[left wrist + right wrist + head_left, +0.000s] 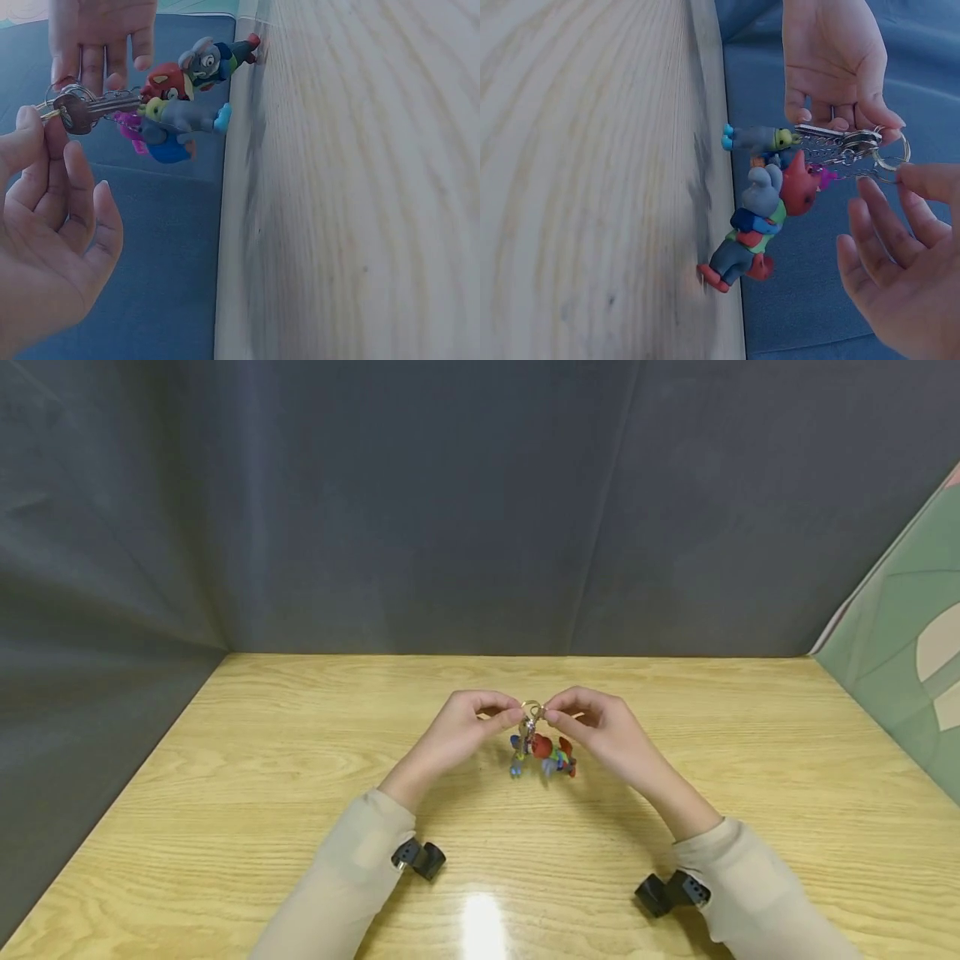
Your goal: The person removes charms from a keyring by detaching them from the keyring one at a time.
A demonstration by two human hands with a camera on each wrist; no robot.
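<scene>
At the centre of the head view, the left hand (pixel 459 732) and right hand (pixel 600 735) are pinching the key ring (pixel 532 710) between their fingertips, just above the table (pixel 225 760). A key (pixel 75 112) and small toy figures (pixel 543 753) are dangling below, one figure's feet touching the wood. If either pinch is loosening, the ring is likely slipping and the bunch dropping onto the table.
</scene>
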